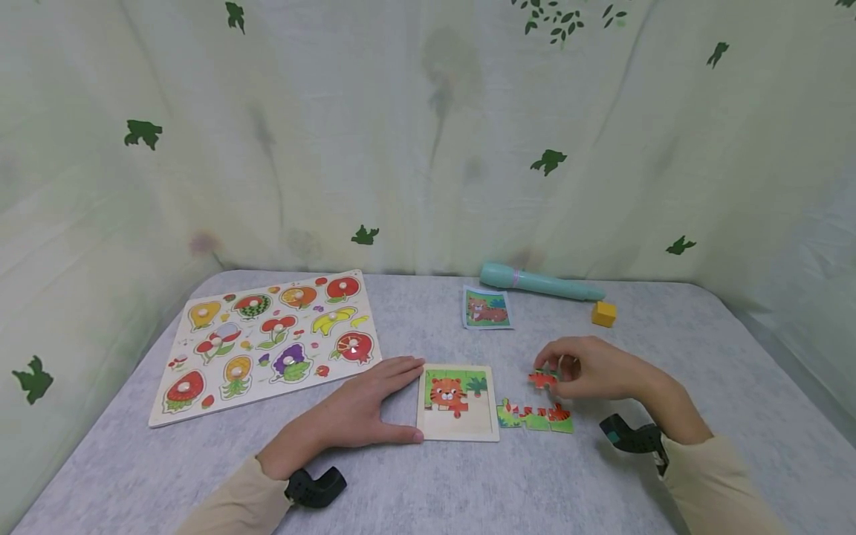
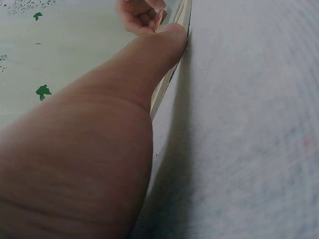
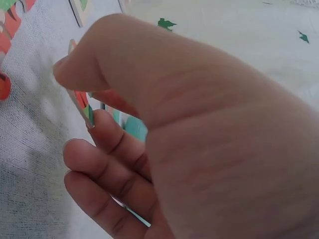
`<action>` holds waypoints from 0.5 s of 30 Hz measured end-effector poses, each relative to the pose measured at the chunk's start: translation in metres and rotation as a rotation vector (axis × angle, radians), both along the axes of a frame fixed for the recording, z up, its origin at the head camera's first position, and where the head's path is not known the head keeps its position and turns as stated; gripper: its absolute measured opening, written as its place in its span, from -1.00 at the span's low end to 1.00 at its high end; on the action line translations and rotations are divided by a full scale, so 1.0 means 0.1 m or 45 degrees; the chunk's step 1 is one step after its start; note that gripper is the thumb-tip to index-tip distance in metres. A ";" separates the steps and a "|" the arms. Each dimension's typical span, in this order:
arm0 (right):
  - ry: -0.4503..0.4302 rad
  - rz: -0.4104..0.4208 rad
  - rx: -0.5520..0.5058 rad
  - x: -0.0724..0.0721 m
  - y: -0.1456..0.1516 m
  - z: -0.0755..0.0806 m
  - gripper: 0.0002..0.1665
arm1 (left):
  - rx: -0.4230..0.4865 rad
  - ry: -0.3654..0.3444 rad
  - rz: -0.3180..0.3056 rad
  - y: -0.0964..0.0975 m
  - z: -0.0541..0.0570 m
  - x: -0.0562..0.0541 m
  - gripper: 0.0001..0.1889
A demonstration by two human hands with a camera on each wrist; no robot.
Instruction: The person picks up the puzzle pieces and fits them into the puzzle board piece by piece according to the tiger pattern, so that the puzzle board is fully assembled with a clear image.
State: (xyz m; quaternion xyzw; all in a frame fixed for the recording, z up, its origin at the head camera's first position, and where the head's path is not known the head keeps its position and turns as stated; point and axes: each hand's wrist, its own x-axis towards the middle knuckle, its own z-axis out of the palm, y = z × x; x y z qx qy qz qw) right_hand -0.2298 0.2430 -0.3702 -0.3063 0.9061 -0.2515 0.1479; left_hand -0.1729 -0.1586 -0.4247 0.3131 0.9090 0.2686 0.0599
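Note:
A square wooden puzzle board lies in front of me, its upper part filled with an orange tiger's head and green background. My left hand rests beside it, straight fingers and thumb touching its left edge. Right of the board, my right hand pinches a red and green puzzle piece above the table. In the right wrist view the piece stands edge-on between thumb and fingers. Several loose puzzle pieces lie in a row just below, along the board's right side.
A large fruit puzzle board lies at the left. Toward the back are a small picture card, a teal stick-like object with a thicker left end, and a yellow cube. A leaf-patterned curtain hangs behind the table.

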 end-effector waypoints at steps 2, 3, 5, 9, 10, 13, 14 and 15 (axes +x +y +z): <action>0.012 0.003 -0.005 0.00 -0.01 -0.01 -0.68 | 0.000 0.002 0.000 0.00 0.00 0.00 0.05; 0.018 0.005 -0.007 0.00 -0.02 -0.01 -0.68 | 0.001 0.003 -0.001 0.00 0.00 0.00 0.05; 0.029 0.008 -0.016 0.01 -0.03 -0.01 -0.68 | 0.003 0.004 -0.001 0.00 0.00 0.00 0.05; 0.054 0.021 -0.028 0.03 -0.08 -0.02 -0.68 | 0.004 0.004 -0.002 0.00 0.00 0.00 0.05; 0.061 0.025 -0.031 0.03 -0.09 -0.02 -0.68 | 0.005 0.002 -0.002 0.00 0.00 0.00 0.05; 0.088 0.038 -0.034 0.04 -0.11 -0.03 -0.69 | 0.005 0.001 -0.001 0.00 -0.01 0.00 0.05; 0.095 0.040 -0.033 0.04 -0.11 -0.04 -0.68 | 0.004 0.001 -0.001 0.00 -0.01 0.00 0.05; 0.104 0.040 -0.032 0.04 -0.12 -0.04 -0.68 | 0.004 0.002 -0.001 0.00 -0.01 0.00 0.05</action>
